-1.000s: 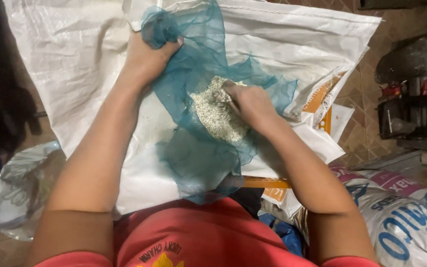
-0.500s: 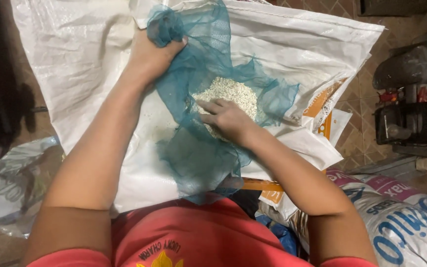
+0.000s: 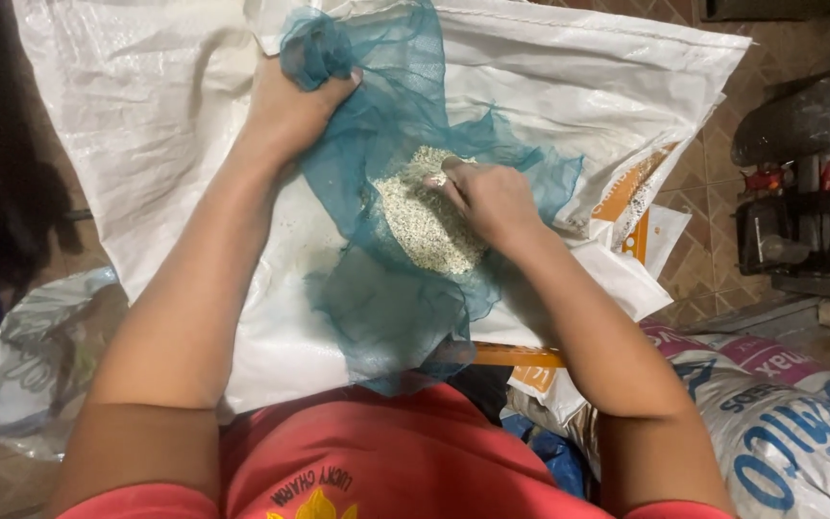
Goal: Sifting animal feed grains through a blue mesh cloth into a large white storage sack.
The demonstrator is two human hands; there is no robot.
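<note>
- Teal mesh netting point(image 3: 405, 288) lies across the frame's centre on a white woven sack point(image 3: 146, 163), its lower edge reaching the red shirt point(image 3: 386, 461).
- Bare sack shows at upper left and upper right; printed bags point(image 3: 780, 442) crowd the lower right.
- Left hand point(image 3: 285, 111), upper centre, is fisted tightly around a bunched corner of netting.
- Right hand point(image 3: 487, 197), fingers curled and nearly closed, touches the pale grain pile point(image 3: 420, 226) on the netting; whether it pinches grain is unclear.

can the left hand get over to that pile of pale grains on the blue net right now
Probably not freely: the left hand is clenched on a bunched corner of the blue net, while the right hand already rests on the grains.
</note>
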